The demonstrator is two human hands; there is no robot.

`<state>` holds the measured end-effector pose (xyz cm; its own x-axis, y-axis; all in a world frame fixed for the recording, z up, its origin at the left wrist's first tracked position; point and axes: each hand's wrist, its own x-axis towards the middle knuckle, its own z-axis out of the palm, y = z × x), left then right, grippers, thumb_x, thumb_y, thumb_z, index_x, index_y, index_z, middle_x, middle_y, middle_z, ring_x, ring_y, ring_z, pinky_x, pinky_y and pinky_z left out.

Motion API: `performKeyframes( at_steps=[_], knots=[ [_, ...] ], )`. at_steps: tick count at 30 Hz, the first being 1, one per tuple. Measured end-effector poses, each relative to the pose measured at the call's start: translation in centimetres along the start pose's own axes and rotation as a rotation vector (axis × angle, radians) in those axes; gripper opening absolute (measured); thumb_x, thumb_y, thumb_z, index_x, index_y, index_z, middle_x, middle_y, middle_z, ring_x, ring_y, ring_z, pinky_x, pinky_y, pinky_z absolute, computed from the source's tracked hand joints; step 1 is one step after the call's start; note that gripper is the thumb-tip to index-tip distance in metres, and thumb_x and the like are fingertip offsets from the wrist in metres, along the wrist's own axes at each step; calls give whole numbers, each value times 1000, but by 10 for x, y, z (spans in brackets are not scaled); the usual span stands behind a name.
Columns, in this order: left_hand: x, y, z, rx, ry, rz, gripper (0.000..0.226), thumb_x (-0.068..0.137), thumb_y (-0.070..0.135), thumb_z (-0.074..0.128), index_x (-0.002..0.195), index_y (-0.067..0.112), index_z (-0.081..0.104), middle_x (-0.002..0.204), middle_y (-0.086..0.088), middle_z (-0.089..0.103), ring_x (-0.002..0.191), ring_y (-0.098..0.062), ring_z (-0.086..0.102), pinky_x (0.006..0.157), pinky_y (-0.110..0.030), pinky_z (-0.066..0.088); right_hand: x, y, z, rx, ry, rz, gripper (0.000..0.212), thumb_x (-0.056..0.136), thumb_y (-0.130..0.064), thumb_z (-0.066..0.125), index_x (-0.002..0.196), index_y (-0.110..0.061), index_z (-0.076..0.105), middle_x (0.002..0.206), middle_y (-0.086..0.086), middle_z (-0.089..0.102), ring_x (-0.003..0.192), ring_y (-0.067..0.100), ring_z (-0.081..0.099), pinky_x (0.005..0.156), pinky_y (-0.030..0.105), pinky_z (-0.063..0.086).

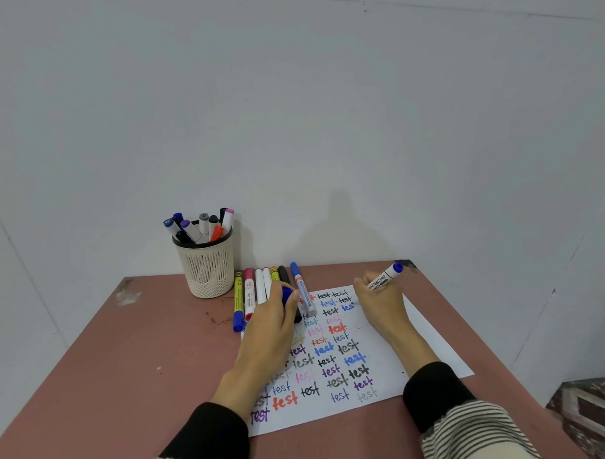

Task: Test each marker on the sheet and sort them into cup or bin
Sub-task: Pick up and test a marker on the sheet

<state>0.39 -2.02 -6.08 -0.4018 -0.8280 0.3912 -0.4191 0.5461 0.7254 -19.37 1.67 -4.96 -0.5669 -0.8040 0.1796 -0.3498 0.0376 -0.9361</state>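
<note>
A white sheet [424, 331] covered with the word "test" in many colours lies on the table. My right hand [379, 302] grips a blue whiteboard marker [386, 276], tip down at the sheet's top right, beside a blue "test". My left hand [273, 319] rests on the sheet and pinches a blue cap [287, 294]. A row of several markers [258, 289] lies along the sheet's far edge. A cream mesh cup [206, 267] at the back left holds several markers. No bin is in view.
The reddish-brown table [134, 365] stands against a pale wall. Its right edge runs diagonally, with patterned floor tiles [595, 411] below it. Bare tabletop lies left of the sheet.
</note>
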Motion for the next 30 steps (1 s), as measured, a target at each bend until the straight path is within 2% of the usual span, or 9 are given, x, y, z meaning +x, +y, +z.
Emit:
performKeyframes(
  at_steps=[5,9,14,17,21,23,26,29,30],
  knots=[
    [0,0,0,5,-3,-5,18,101,44,31,97,30,42,60,3,48,45,-7,36,45,-24,31,1,1,0,-22,6,36,41,89,-6,52,61,-20,25,53,-6,26,47,7,22,41,15,21],
    [0,0,0,-3,2,-8,19,100,46,31,97,30,42,61,1,48,45,-7,35,46,-24,32,1,-2,-1,22,24,42,41,89,-2,51,62,-19,25,50,-8,27,38,3,26,40,13,22],
    [0,1,0,-16,-3,-13,17,101,44,32,98,31,41,61,2,49,46,-7,35,46,-25,32,1,1,1,8,25,43,41,92,-8,50,61,-19,26,52,-6,27,47,7,25,44,18,23],
    [0,4,-1,-26,11,6,11,101,42,33,95,35,41,62,3,50,47,-7,36,46,-24,32,0,0,1,37,49,26,42,93,-9,53,61,-18,28,51,-7,28,42,4,26,41,17,23],
    [-1,8,-5,-26,48,84,11,102,37,38,99,34,48,67,6,54,52,-6,42,52,-26,39,-3,-6,-1,98,75,-47,35,91,-24,66,66,-13,44,50,-10,43,41,-1,38,42,11,31],
    [0,11,-8,-33,71,114,15,102,36,39,104,29,53,72,10,55,61,-4,48,58,-20,40,-5,-12,-1,176,58,-67,30,88,-28,70,71,-13,50,54,-11,52,47,-3,43,47,11,36],
    [2,14,-13,-99,60,110,24,103,38,37,116,29,54,95,16,59,88,4,53,74,-14,39,-10,-22,1,333,-25,-5,15,89,-27,69,85,-13,65,63,-13,65,52,-3,50,52,14,39],
    [5,11,-18,-235,16,47,30,105,36,30,130,38,46,121,25,52,115,13,43,99,-12,31,-12,-29,5,666,-144,162,21,94,-21,58,100,-6,71,72,4,61,57,9,45,54,23,37],
    [7,8,-21,-256,-3,9,35,105,35,29,137,35,43,126,25,48,122,10,39,106,-15,29,-13,-33,7,755,-179,195,21,94,-19,55,100,-4,69,74,7,61,58,11,44,53,23,36]
  ],
)
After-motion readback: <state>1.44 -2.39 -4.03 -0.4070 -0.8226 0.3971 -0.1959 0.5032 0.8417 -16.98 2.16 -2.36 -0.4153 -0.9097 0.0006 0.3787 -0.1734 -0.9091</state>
